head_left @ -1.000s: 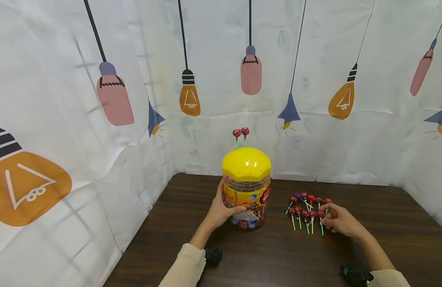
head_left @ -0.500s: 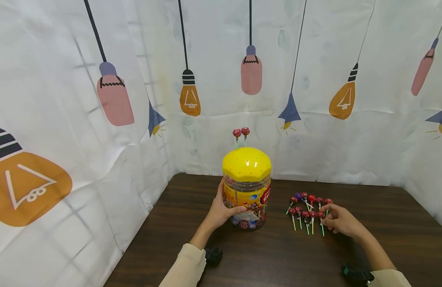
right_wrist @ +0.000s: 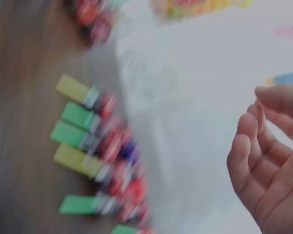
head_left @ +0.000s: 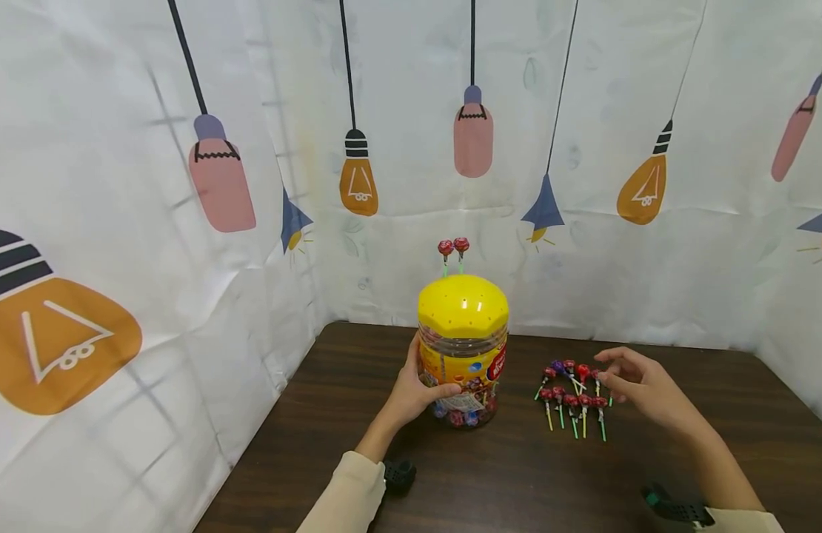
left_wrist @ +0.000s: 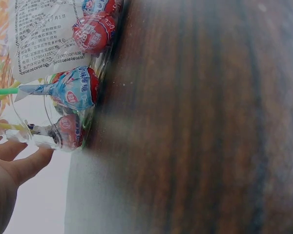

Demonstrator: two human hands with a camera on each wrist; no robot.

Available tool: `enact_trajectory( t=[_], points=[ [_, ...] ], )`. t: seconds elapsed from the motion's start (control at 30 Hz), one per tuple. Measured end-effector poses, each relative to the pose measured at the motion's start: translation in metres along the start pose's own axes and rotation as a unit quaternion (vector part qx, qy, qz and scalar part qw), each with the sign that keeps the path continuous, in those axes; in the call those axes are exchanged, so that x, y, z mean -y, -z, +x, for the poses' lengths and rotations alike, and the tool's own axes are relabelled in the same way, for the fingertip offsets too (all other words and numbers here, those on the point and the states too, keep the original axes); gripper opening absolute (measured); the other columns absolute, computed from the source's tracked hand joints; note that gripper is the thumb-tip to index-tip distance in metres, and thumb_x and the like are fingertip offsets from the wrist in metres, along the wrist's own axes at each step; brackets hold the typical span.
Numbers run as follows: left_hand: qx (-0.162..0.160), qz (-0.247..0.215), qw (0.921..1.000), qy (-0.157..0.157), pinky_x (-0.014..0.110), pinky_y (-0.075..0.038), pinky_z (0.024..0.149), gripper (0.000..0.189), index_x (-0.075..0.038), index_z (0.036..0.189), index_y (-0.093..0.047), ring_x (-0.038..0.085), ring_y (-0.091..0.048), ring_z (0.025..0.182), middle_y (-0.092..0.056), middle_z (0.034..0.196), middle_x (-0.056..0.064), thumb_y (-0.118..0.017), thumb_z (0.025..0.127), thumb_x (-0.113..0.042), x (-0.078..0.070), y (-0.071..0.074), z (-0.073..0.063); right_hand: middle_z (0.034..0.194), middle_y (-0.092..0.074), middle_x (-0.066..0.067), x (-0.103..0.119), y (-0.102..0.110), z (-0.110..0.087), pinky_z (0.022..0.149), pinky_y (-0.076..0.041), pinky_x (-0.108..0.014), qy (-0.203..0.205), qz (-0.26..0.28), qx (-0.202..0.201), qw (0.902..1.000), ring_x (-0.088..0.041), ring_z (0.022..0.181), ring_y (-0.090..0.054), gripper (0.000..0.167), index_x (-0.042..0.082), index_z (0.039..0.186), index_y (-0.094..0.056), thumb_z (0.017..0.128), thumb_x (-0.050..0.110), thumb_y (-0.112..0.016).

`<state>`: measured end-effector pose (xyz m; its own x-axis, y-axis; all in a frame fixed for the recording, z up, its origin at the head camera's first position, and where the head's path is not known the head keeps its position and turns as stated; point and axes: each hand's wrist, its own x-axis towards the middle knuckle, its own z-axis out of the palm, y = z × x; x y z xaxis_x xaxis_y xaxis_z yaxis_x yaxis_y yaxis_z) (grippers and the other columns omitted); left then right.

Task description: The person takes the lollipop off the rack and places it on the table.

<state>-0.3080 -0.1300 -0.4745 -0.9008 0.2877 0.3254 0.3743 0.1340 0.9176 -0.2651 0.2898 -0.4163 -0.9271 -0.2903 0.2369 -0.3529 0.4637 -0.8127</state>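
Note:
A clear plastic jar (head_left: 463,366) of lollipops, with a yellow lid (head_left: 463,305), stands upright on the table. My left hand (head_left: 411,389) grips its left side, thumb across the front label; in the left wrist view, wrapped lollipops (left_wrist: 75,87) show through its wall. Two red lollipops (head_left: 454,246) stick up at the lid's far side, their lower sticks hidden. To the right of the jar, lollipops (head_left: 572,400) lie in two rows, mostly red with one purple. Just above their right end hovers my right hand (head_left: 644,385), fingers loosely bent; the right wrist view shows nothing between them.
The dark wooden table (head_left: 504,481) carries the jar and the lollipops. Behind and to the left hangs a white curtain (head_left: 398,281) printed with lamps. Black bands (head_left: 399,475) are worn on both wrists.
My right hand has come off the lollipop at the right end of the front row and risen slightly; that lollipop stays on the table. The left hand still grips the jar.

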Motion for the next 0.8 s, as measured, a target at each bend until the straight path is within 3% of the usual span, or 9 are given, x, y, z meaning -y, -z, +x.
enact_trajectory(
  t=[0.13, 0.37, 0.53, 0.8],
  points=[
    [0.001, 0.002, 1.0, -0.001, 0.055, -0.038, 0.12, 0.112, -0.049, 0.16, -0.002, 0.022, -0.043, 0.146, -0.039, 0.161, -0.004, -0.084, 0.083, -0.047, -0.003, -0.001, 0.0, 0.09, -0.061, -0.008, 0.043, -0.015, 0.011, 0.062, -0.053, -0.031, 0.073, 0.005, -0.014, 0.9972, -0.017, 0.072, -0.061, 0.027, 0.006, 0.13, -0.057, 0.105, 0.013, -0.059],
    [0.0, 0.005, 1.0, -0.001, 0.057, -0.039, 0.119, 0.113, -0.048, 0.16, -0.003, 0.024, -0.044, 0.146, -0.04, 0.16, -0.002, -0.084, 0.083, -0.048, -0.001, 0.0, -0.001, 0.103, -0.066, -0.013, 0.117, -0.042, 0.051, 0.075, -0.058, -0.023, 0.128, -0.002, -0.058, 0.9901, -0.014, 0.088, -0.068, 0.025, 0.01, 0.127, -0.063, 0.102, 0.015, -0.064],
    [-0.003, 0.007, 1.0, 0.003, 0.058, -0.039, 0.118, 0.113, -0.048, 0.16, -0.003, 0.025, -0.045, 0.145, -0.04, 0.16, -0.002, -0.084, 0.082, -0.048, -0.002, -0.001, -0.002, 0.107, -0.07, -0.011, 0.155, -0.056, 0.092, 0.078, -0.056, -0.021, 0.154, 0.0, -0.083, 0.9846, -0.017, 0.094, -0.066, 0.027, 0.011, 0.127, -0.064, 0.101, 0.017, -0.066],
    [-0.003, 0.004, 0.9999, 0.01, 0.056, -0.038, 0.119, 0.112, -0.049, 0.16, -0.002, 0.024, -0.044, 0.146, -0.037, 0.162, -0.003, -0.083, 0.083, -0.049, -0.003, -0.001, -0.003, 0.119, -0.066, -0.015, 0.181, -0.071, 0.146, 0.095, -0.057, -0.047, 0.145, 0.014, -0.086, 0.9856, -0.029, 0.108, -0.066, 0.038, 0.013, 0.137, -0.058, 0.1, 0.016, -0.067]
  ],
)
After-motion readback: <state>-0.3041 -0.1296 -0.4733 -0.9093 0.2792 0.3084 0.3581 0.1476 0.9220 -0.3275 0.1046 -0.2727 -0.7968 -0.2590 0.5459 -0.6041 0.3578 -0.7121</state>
